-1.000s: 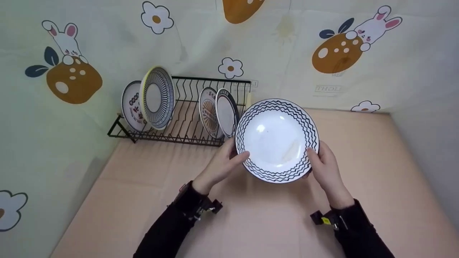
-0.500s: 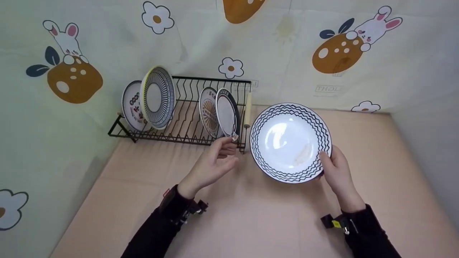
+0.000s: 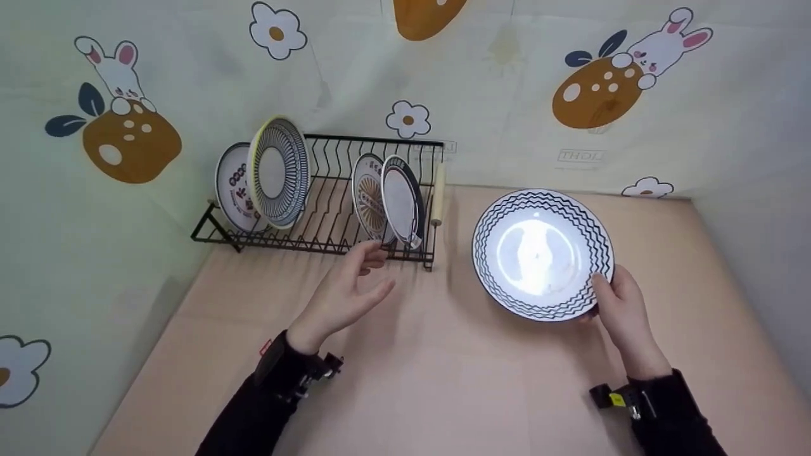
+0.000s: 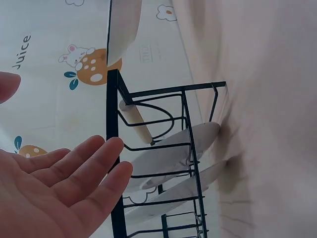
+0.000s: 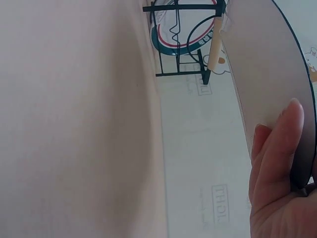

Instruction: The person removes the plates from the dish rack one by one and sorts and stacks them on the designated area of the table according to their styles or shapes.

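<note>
A white plate [image 3: 535,253] with black zigzag rings round its rim is gripped at its lower right edge by my right hand [image 3: 624,313], thumb on the face and fingers behind. In the right wrist view those fingers [image 5: 280,148] lie against the plate's plain underside [image 5: 270,74]. My left hand [image 3: 339,294] is empty, fingers loosely extended, just in front of the black wire dish rack [image 3: 329,247]. In the left wrist view its palm faces up beside the rack's front bar [image 4: 113,104].
Two small plates, one with a sunburst [image 3: 369,196] and one dark-rimmed [image 3: 400,202], stand in the rack's right part. A yellow-edged bowl-like plate [image 3: 272,174] and a patterned plate [image 3: 233,187] stand at its left. A wooden handle [image 3: 438,196] is on the rack's right end.
My left hand has let go of the zigzag plate and moved left to the rack's front. My right hand has carried the plate to the right, away from the rack.
</note>
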Action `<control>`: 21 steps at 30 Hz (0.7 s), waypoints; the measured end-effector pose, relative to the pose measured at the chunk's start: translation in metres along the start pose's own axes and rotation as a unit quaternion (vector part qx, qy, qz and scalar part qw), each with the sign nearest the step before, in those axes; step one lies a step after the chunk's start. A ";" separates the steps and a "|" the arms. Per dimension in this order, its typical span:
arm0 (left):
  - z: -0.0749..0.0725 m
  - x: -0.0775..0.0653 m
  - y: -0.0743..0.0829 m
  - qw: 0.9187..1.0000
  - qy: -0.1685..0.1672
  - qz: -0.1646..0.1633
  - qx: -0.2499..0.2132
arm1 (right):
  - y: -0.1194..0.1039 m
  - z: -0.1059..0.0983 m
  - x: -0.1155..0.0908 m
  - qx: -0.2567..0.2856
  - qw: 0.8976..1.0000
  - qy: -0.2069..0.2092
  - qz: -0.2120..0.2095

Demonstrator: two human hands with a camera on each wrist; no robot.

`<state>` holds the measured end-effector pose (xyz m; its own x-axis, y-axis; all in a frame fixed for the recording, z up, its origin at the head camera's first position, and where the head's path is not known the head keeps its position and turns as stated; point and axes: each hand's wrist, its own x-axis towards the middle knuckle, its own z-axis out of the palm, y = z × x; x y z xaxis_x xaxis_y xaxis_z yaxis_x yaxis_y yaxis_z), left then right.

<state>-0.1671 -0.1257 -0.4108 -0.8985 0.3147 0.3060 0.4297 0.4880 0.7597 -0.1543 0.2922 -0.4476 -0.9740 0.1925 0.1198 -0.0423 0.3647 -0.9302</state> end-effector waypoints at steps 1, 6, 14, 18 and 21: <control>-0.002 -0.001 0.000 1.000 0.002 0.000 0.006 | 0.002 -0.002 0.000 -0.003 1.000 0.000 0.004; -0.009 -0.004 -0.003 1.000 0.009 0.005 0.029 | 0.010 -0.015 0.000 -0.005 1.000 0.003 0.012; -0.023 -0.009 -0.010 0.997 0.036 0.011 0.070 | 0.021 -0.034 0.001 -0.003 0.999 0.020 0.037; -0.031 -0.011 -0.013 0.995 0.047 0.006 0.087 | 0.026 -0.043 0.003 0.015 0.998 0.024 0.061; -0.038 -0.011 -0.015 0.995 0.050 0.006 0.092 | 0.029 -0.049 0.005 0.044 0.996 0.032 0.075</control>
<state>-0.1673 -0.1671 -0.4036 -0.8935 0.2433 0.3775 0.4417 0.6276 0.6411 -0.1493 0.3489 -0.4572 -0.9547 0.2974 -0.0027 0.0798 0.2476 -0.9656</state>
